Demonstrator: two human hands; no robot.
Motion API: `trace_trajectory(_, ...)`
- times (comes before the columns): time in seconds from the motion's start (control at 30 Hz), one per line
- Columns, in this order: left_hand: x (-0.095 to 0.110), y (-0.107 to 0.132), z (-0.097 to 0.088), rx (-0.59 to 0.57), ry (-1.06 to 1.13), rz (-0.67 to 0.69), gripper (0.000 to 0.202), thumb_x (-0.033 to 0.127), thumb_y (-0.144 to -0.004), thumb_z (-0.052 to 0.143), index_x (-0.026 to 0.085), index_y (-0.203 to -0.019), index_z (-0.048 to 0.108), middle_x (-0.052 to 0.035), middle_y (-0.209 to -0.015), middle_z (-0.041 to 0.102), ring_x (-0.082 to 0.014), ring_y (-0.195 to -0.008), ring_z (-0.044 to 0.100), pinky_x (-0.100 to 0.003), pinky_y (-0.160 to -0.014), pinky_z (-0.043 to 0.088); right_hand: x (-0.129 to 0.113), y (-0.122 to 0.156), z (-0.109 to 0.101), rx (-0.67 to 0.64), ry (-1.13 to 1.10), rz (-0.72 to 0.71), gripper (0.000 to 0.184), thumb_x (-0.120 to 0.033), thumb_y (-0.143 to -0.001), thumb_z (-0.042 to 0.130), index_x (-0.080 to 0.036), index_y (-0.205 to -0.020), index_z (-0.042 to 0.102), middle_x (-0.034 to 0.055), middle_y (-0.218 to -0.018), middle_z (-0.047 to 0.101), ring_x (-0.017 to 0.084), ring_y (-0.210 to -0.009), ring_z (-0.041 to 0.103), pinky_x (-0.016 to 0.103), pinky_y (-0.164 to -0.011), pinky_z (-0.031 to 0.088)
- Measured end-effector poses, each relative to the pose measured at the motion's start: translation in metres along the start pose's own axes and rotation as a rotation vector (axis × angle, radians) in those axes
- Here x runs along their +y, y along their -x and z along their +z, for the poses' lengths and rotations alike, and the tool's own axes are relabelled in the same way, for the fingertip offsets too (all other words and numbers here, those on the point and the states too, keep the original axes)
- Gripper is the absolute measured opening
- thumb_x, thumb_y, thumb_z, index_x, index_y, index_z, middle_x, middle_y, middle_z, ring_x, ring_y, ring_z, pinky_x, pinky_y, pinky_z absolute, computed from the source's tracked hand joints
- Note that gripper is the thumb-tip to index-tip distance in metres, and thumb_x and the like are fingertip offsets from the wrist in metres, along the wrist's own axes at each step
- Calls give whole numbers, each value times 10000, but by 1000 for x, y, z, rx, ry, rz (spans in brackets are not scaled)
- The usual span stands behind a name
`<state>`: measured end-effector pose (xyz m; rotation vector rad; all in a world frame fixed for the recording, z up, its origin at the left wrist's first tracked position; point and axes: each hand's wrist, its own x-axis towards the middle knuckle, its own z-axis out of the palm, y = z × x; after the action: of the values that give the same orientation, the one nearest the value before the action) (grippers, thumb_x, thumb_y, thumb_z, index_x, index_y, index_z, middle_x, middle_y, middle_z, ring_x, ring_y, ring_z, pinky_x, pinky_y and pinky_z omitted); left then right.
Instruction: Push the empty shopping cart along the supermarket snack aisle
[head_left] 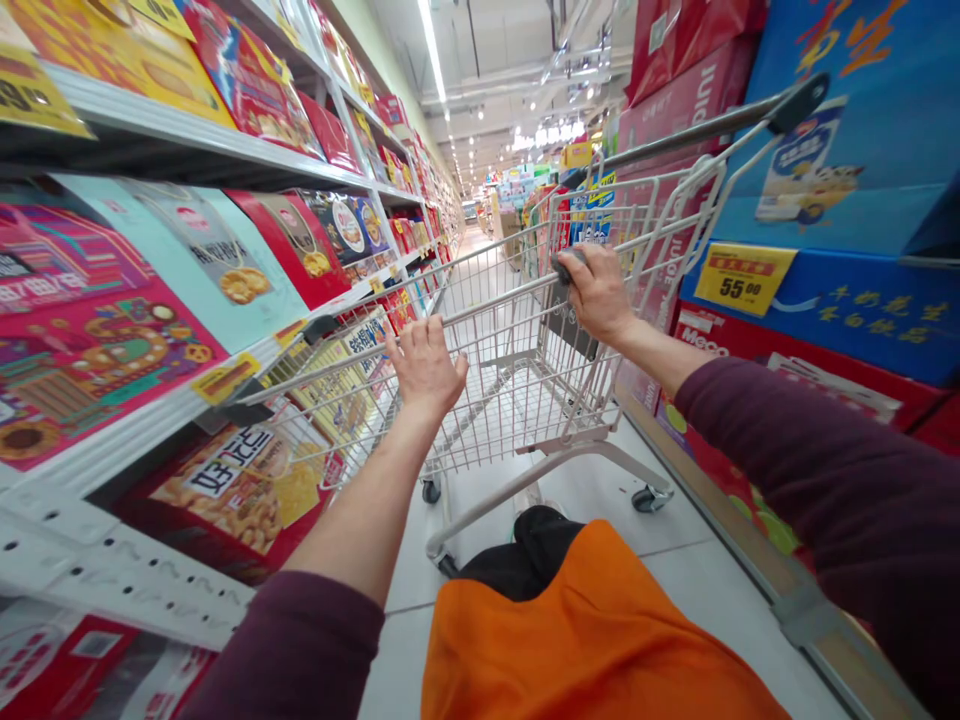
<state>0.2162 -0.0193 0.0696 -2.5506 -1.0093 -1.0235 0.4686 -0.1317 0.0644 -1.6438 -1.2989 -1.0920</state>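
Observation:
A wire shopping cart (517, 300) stands crosswise in front of me, its bar handle (690, 135) at the upper right. My left hand (426, 368) lies over the near top rail, fingers bent across the wire and thumb out to the side. Further right, my right hand (600, 295) is closed around the rim. A dark grey piece shows at its fingers; whether it belongs to the cart I cannot tell. Just below that hand, a dark panel with pale lettering (568, 325) shows through the wires.
Shelves of boxed snacks (262, 240) line the left, close to the cart's end. On the right rise stacked blue cartons (847, 310) and red juice cartons (675, 120), with a price card (745, 278). A tiled aisle (476, 245) runs ahead. My orange garment (570, 630) is below.

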Motion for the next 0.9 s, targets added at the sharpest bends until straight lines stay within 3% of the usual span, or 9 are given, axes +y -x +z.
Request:
trace_trajectory(0.2,-1,1,0,-5,-16,29,644,310,-797,522,146,-1400,367,-167,-1441,441,-343,-1361,344,-587,-1186,116,-80,0,31,-100,-59,-68,460,-152,-907,344,-300,-1289,554,80,-1324,559,268,-1296,436,538,-1118,309)
trace_trajectory(0.3,-4,1,1,-1,-21,38,652,305,-793,528,148,-1404,364,-163,-1446,438,-336,-1360,351,-572,-1187,125,-101,-1,40,-129,-35,-80,464,-144,-932,310,-281,-1305,549,76,-1378,532,240,-1317,421,484,-1138,294)
trace_trajectory(0.47,-10,1,0,-1,-27,47,662,304,-795,521,133,-1413,357,-170,-1453,431,-337,-1363,342,-568,-1185,139,-83,1,37,-142,6,-141,475,-135,-944,313,-286,-1341,525,59,-1395,523,224,-1329,420,463,-1139,307)
trace_trajectory(0.7,-14,3,3,13,7,12,670,291,-790,520,135,-1419,352,-170,-1453,424,-362,-1372,320,-607,-1183,98,-38,2,22,-84,51,-51,472,-146,-920,365,-267,-1345,531,77,-1378,516,260,-1319,424,509,-1125,312)
trace_trajectory(0.8,-19,4,4,25,-12,-6,654,297,-802,505,127,-1416,357,-178,-1457,422,-357,-1373,323,-603,-1178,116,-40,2,24,-60,55,-19,457,-157,-918,366,-233,-1329,550,99,-1363,520,265,-1310,431,509,-1132,300)
trace_trajectory(0.9,-24,5,2,22,-50,-15,637,304,-810,493,114,-1405,367,-183,-1443,437,-352,-1360,341,-599,-1164,150,-61,2,34,-37,50,-19,449,-148,-923,353,-241,-1304,571,92,-1342,541,253,-1301,441,512,-1138,287)
